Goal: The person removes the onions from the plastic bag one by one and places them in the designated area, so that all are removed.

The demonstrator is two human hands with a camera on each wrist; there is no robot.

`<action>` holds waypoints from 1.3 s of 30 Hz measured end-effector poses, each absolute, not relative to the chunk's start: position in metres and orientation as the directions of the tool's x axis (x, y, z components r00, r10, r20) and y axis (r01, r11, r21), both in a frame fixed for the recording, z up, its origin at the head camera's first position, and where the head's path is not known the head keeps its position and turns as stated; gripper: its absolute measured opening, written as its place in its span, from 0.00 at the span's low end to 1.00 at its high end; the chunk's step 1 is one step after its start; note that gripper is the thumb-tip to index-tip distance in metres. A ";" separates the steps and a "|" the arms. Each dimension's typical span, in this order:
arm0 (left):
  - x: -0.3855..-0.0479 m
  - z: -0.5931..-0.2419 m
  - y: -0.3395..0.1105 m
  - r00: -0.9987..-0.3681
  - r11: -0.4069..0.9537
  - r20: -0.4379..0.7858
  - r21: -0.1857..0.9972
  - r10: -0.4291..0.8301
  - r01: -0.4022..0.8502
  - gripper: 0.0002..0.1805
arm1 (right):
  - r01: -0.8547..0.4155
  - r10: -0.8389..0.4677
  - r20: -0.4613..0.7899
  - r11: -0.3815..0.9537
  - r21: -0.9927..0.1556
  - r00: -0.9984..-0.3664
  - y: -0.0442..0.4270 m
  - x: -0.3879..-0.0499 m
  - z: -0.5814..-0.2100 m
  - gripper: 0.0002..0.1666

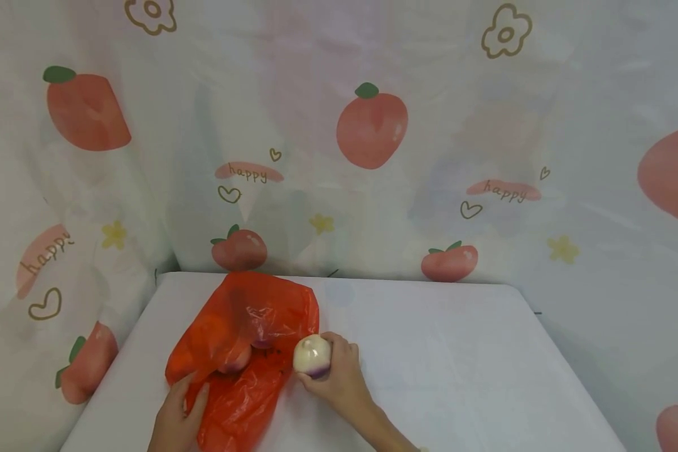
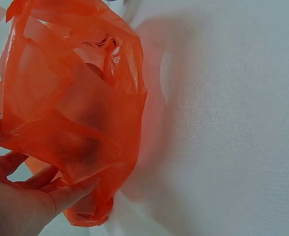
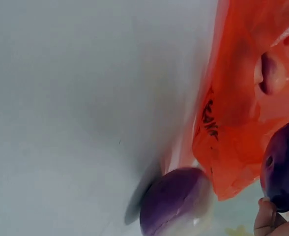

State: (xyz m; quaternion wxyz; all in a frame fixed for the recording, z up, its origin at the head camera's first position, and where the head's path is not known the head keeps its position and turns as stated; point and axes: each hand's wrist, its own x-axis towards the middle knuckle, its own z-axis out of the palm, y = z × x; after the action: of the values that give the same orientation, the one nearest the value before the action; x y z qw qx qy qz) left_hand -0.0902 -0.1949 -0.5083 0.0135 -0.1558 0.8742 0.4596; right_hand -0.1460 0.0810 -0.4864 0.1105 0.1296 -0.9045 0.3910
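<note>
A red plastic bag point(image 1: 248, 402) lies on the table with its mouth partly parted. My left hand point(image 1: 177, 408) grips the bag's near left edge, its fingers point(image 2: 73, 194) against the thin film. Through the mouth a purple-and-white turnip point(image 1: 236, 359) shows inside; other rounded shapes are blurred by the film. Beside the bag's right edge, my right hand point(image 1: 341, 376) holds a turnip point(image 1: 312, 356), white side up and purple below. The right wrist view shows its dark purple end. Another turnip point(image 3: 176, 204) appears there near the bag; I cannot pick it out in the head view.
A white cloth covers the table point(image 1: 441, 351). Behind and on both sides hangs a pale curtain point(image 1: 316, 94) printed with fruit, hearts and flowers. The bag reaches close to the table's far edge.
</note>
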 end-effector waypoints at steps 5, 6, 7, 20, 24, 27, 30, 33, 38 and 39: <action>-0.090 -0.510 -0.195 -0.950 0.524 -0.166 0.802 -0.264 -0.286 0.35 | -0.323 -0.104 0.346 0.668 -0.670 -0.932 0.092 -0.150 -0.485 0.42; -0.090 -0.510 -0.195 -0.950 0.522 -0.166 0.804 -0.265 -0.286 0.34 | -0.328 -0.096 0.362 0.673 -0.663 -0.927 0.094 -0.152 -0.486 0.42; -0.090 -0.510 -0.195 -0.950 0.520 -0.165 0.805 -0.267 -0.286 0.34 | -0.337 -0.087 0.383 0.675 -0.657 -0.920 0.096 -0.153 -0.487 0.42; -0.089 -0.510 -0.193 -0.945 0.505 -0.183 0.809 -0.271 -0.302 0.36 | -0.278 -0.012 0.380 0.705 -0.653 -0.925 0.137 -0.170 -0.487 0.42; -0.090 -0.508 -0.193 -0.950 0.517 -0.164 0.808 -0.265 -0.283 0.34 | -0.296 -0.032 0.402 0.732 -0.614 -0.915 0.155 -0.178 -0.488 0.42; -0.091 -0.508 -0.193 -0.953 0.529 -0.152 0.803 -0.261 -0.273 0.34 | -0.300 -0.035 0.410 0.738 -0.605 -0.911 0.167 -0.181 -0.493 0.43; -0.092 -0.509 -0.194 -0.956 0.537 -0.141 0.802 -0.256 -0.262 0.37 | -0.302 -0.037 0.420 0.752 -0.586 -0.907 0.177 -0.183 -0.499 0.42; -0.092 -0.509 -0.194 -0.959 0.537 -0.140 0.804 -0.247 -0.256 0.41 | -0.322 -0.057 0.455 0.783 -0.532 -0.889 0.184 -0.184 -0.506 0.41; -0.092 -0.510 -0.195 -0.962 0.542 -0.125 0.805 -0.243 -0.242 0.40 | -0.259 -0.051 0.389 0.824 -0.504 -0.920 0.191 -0.182 -0.512 0.41; -0.092 -0.510 -0.195 -0.963 0.543 -0.119 0.806 -0.243 -0.236 0.38 | -0.234 -0.042 0.357 0.824 -0.516 -0.933 0.192 -0.182 -0.513 0.41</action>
State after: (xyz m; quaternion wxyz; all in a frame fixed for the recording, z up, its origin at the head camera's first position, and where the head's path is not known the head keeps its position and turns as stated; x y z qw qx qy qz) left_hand -0.0916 -0.1954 -0.5097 -0.0037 -0.1365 0.8784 0.4580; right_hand -0.1815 0.1918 -0.5125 0.1672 0.0735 -0.9402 0.2874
